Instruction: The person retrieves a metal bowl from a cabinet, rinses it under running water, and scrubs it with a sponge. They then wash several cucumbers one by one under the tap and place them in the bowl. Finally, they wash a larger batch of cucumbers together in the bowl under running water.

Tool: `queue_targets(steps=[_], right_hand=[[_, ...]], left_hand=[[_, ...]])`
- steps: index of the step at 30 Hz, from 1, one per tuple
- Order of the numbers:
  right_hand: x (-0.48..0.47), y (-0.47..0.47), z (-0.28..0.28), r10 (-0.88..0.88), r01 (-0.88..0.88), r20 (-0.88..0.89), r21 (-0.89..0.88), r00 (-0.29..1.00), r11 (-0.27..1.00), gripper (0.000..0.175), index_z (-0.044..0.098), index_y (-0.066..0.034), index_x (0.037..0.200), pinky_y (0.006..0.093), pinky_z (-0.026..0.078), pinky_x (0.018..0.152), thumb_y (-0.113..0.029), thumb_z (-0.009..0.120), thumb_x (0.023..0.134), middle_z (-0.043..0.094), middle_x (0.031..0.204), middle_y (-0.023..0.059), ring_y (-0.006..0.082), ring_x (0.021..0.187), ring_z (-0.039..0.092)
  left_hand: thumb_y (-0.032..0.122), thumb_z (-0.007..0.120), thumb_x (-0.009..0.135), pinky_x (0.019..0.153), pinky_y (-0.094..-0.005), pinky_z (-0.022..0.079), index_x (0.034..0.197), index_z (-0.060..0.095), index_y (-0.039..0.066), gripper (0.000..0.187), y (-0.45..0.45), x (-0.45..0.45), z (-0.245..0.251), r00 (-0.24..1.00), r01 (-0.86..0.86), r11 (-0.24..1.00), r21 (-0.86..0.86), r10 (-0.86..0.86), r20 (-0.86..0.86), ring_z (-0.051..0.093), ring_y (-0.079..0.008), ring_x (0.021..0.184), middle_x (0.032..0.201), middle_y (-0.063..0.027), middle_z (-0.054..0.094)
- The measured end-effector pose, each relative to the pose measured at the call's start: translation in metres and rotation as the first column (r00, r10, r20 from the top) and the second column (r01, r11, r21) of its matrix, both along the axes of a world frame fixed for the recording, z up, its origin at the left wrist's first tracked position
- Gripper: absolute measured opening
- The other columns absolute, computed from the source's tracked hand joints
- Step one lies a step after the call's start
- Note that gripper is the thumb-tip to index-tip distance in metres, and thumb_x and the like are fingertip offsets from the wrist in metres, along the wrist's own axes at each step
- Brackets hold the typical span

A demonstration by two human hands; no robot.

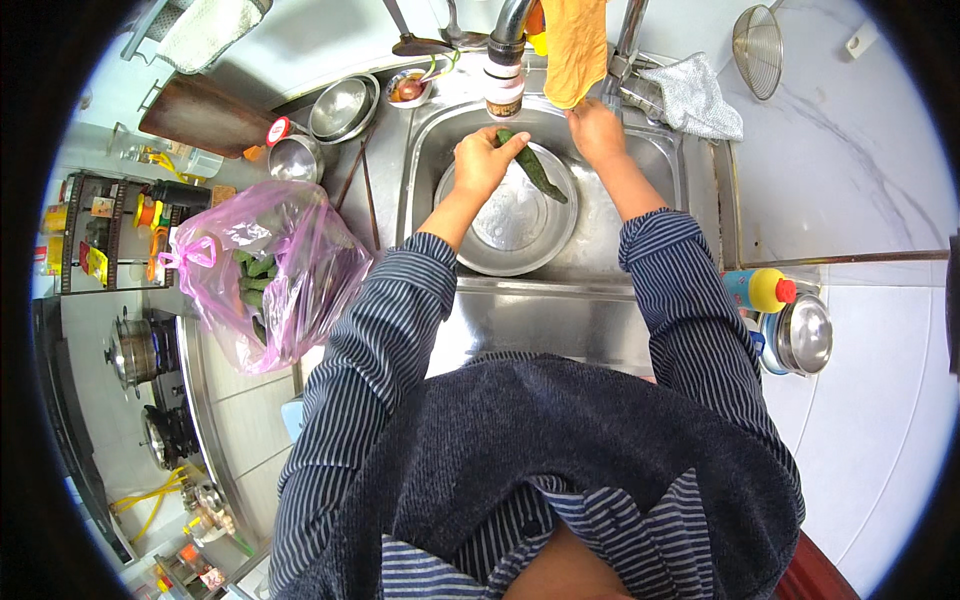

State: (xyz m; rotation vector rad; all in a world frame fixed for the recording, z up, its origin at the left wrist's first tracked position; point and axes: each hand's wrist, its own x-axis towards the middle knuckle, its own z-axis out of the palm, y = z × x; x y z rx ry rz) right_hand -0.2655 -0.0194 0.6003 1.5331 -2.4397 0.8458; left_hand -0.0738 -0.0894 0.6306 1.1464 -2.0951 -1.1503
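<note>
My left hand (484,161) holds a dark green cucumber (541,174) by one end, over a round metal basin (501,247) in the stainless steel sink (630,225). The cucumber points down and to the right. Near the back rim of the sink, my right hand (597,133) is raised just below a hanging orange rubber glove (574,52); its fingers are largely hidden, and whether they grip anything cannot be told. The faucet's spout (504,82) comes down between the hands.
A pink plastic bag (300,262) with several green vegetables lies left of the sink, near chopsticks (370,196) and metal bowls (340,109). A silvery cloth (694,97) hangs at the back right. A yellow bottle (763,290) and stacked basins (808,334) stand at the right.
</note>
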Motion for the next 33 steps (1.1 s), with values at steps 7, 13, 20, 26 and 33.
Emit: queue_targets(steps=[7, 13, 20, 26, 33], right_hand=[[-0.004, -0.003, -0.010, 0.008, -0.009, -0.033, -0.034, 0.999, 0.999, 0.020, 0.064, -0.0051, 0.089, 0.0441, 0.051, 0.070, -0.024, 0.059, 0.083, 0.062, 0.094, 0.0149, 0.0341, 0.080, 0.062], [0.002, -0.002, -0.008, -0.020, 0.020, 0.001, -0.009, 1.000, 1.000, 0.022, 0.063, -0.0063, 0.095, 0.0445, 0.051, 0.072, -0.025, 0.057, 0.084, 0.063, 0.094, 0.0151, 0.0339, 0.081, 0.062], [0.002, -0.002, -0.004, -0.005, 0.005, -0.058, 0.007, 0.998, 1.000, 0.023, 0.064, -0.0050, 0.092, 0.0439, 0.052, 0.068, -0.025, 0.059, 0.084, 0.063, 0.094, 0.0146, 0.0339, 0.076, 0.063], [0.003, -0.001, -0.008, -0.020, 0.017, -0.059, -0.044, 0.998, 0.999, 0.020, 0.064, -0.0059, 0.091, 0.0442, 0.051, 0.067, -0.024, 0.058, 0.084, 0.063, 0.091, 0.0142, 0.0342, 0.075, 0.063], [0.002, -0.001, -0.008, 0.004, -0.005, -0.044, -0.024, 0.999, 1.000, 0.021, 0.065, -0.0062, 0.091, 0.0444, 0.051, 0.068, -0.025, 0.058, 0.084, 0.062, 0.092, 0.0137, 0.0342, 0.076, 0.063]], left_hand=[[0.043, 0.072, 0.075, 0.058, -0.0273, 0.047, 0.082, 0.070, 0.003, 0.040, -0.001, -0.005, 0.009, 0.999, 0.003, 0.999, -0.040, -0.001, 0.043, 0.059, -0.0107, 0.056, 0.061, -0.0062, 0.064], [0.044, 0.072, 0.075, 0.058, -0.0287, 0.048, 0.080, 0.071, 0.004, 0.040, -0.004, -0.006, 0.001, 0.999, -0.010, 0.996, -0.087, 0.014, 0.048, 0.060, -0.0114, 0.055, 0.059, -0.0059, 0.063], [0.045, 0.071, 0.074, 0.059, -0.0311, 0.048, 0.079, 0.071, 0.005, 0.041, -0.006, -0.008, 0.000, 0.997, 0.008, 0.994, -0.111, 0.001, 0.079, 0.063, -0.0157, 0.057, 0.060, -0.0077, 0.064], [0.045, 0.071, 0.074, 0.065, -0.0335, 0.049, 0.080, 0.071, 0.006, 0.039, -0.005, -0.008, 0.003, 0.997, 0.014, 0.990, -0.139, -0.003, 0.078, 0.065, -0.0200, 0.063, 0.065, -0.0098, 0.066], [0.045, 0.072, 0.073, 0.065, -0.0341, 0.049, 0.080, 0.071, 0.006, 0.040, -0.004, -0.011, 0.006, 0.995, 0.021, 0.993, -0.116, -0.009, 0.101, 0.065, -0.0203, 0.063, 0.065, -0.0100, 0.066]])
